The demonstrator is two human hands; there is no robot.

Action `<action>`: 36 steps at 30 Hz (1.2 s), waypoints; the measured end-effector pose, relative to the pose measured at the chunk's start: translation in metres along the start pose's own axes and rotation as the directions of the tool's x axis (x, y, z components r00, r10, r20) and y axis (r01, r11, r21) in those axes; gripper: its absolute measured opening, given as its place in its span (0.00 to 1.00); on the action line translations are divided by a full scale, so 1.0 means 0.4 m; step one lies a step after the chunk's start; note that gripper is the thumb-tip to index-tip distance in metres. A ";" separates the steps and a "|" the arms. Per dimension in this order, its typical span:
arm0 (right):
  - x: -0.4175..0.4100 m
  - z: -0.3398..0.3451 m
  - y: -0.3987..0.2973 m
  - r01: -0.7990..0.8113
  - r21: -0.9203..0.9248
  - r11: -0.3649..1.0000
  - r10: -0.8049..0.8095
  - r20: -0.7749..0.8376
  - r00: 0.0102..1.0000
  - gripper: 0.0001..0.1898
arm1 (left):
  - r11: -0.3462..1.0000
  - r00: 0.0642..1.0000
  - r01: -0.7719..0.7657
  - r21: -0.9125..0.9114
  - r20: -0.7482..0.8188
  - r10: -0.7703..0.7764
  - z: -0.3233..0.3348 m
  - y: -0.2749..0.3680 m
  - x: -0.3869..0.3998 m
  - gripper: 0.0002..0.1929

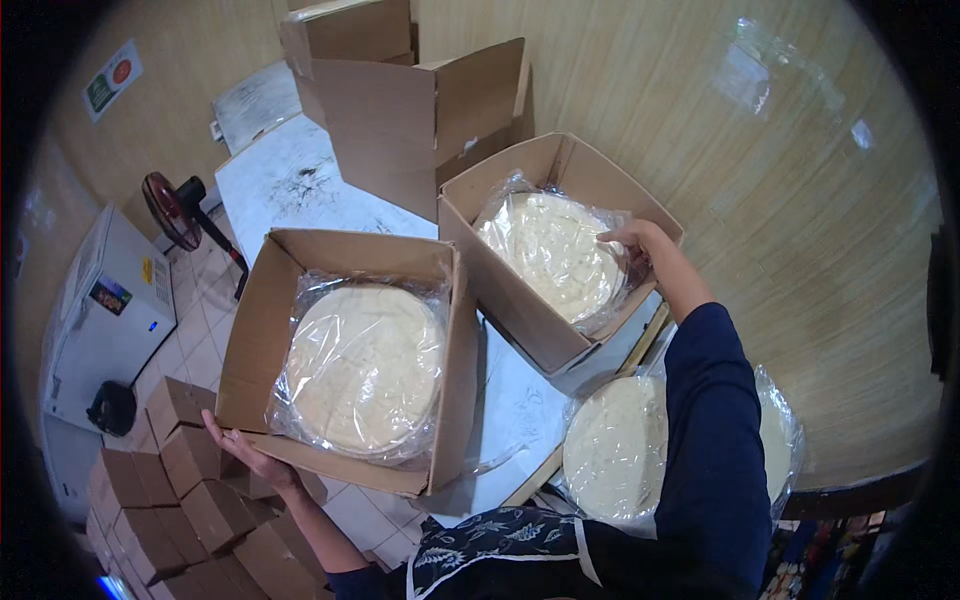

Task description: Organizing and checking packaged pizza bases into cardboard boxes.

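My left hand [251,456] holds the near left corner of an open cardboard box [454,375], fingers along its outside. Inside that box lies a stack of round, pale flatbreads [367,367] in clear plastic wrapping. My right hand [637,244] reaches into a second open cardboard box [517,307], to the right and farther off. It grips the right edge of another wrapped flatbread stack [551,251], thumb on top; the other fingers are partly hidden. More wrapped flatbreads [615,450] lie close to my body, partly covered by my right sleeve.
Both boxes stand on a white, scuffed table [525,405]. Behind them is a taller open carton [382,135] against the wood-patterned wall [810,247]. At the left are a fan [174,210], a white chest appliance [112,300] and several cardboard boxes [217,517] on the tiled floor.
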State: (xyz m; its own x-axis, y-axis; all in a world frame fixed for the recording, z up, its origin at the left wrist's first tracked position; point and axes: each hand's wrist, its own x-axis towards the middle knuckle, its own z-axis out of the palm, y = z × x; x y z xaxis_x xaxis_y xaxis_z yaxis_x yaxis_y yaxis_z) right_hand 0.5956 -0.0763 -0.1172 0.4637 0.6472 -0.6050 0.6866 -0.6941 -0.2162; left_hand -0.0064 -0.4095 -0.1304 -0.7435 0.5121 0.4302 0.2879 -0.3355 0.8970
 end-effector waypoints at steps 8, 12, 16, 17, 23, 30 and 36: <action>-0.110 0.045 -0.076 0.236 -0.284 0.929 -0.238 0.027 0.971 0.41 | 0.995 0.998 -0.066 0.075 0.031 0.063 -0.030 -0.007 0.002 0.27; -0.074 0.025 -0.019 0.285 -0.253 0.925 -0.326 -0.138 0.935 0.35 | 0.987 0.995 -0.094 0.133 0.055 0.087 0.006 -0.012 -0.001 0.27; -0.143 0.025 -0.060 0.372 0.655 0.658 -0.468 -0.032 0.883 0.27 | 0.997 0.996 -0.076 0.021 0.044 0.075 -0.024 -0.024 0.008 0.28; -0.144 0.014 -0.057 0.376 0.651 0.659 -0.466 -0.038 0.884 0.27 | 0.997 0.997 -0.073 0.015 0.042 0.072 -0.012 -0.021 0.003 0.28; -0.401 -0.128 -0.164 0.957 0.254 0.142 -0.844 -0.473 0.251 0.23 | 0.993 0.993 -0.113 0.034 0.040 0.111 -0.019 -0.021 0.002 0.28; -0.840 -0.255 -0.314 0.978 -0.087 -0.190 -0.827 -0.523 -0.207 0.18 | 0.981 0.989 -0.149 0.123 0.013 0.149 -0.043 -0.047 0.009 0.29; -1.010 -0.186 -0.396 0.988 0.056 -0.141 -0.898 -0.428 -0.103 0.21 | 0.991 0.991 -0.131 0.029 0.000 0.131 -0.040 -0.057 0.009 0.28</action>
State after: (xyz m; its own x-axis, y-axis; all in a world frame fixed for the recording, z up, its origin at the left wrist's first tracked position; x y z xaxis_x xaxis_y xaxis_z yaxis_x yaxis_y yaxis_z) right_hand 0.3412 -0.2042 0.2185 -0.4250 0.6912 0.5845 0.3303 0.7196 -0.6108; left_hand -0.0255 -0.4127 -0.1510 -0.6990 0.4638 0.5444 0.4003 -0.3770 0.8352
